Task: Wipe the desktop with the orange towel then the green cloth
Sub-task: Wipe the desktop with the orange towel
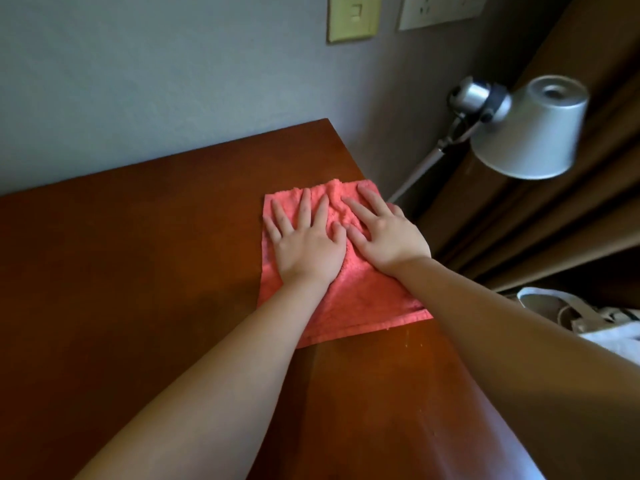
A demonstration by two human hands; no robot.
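head cam, your only view | worn on your head, wide-angle | faces forward and steeply down over the table [138,271] toward the wall [138,81] | close above the table's right end | lamp [530,133] at right edge

A grey-blue wall [138,81] is seen behind a reddish-brown wooden desk [121,271], whose far edge is set against it. Two plates are mounted high on the wall: a yellowish switch plate [353,19] and, to its right, a white socket plate [440,10]. A silver lamp [530,129] with a cone-shaped shade is placed beyond the desk's right corner, before brown curtains [519,237]. A white bag [606,327] is seen lower right.
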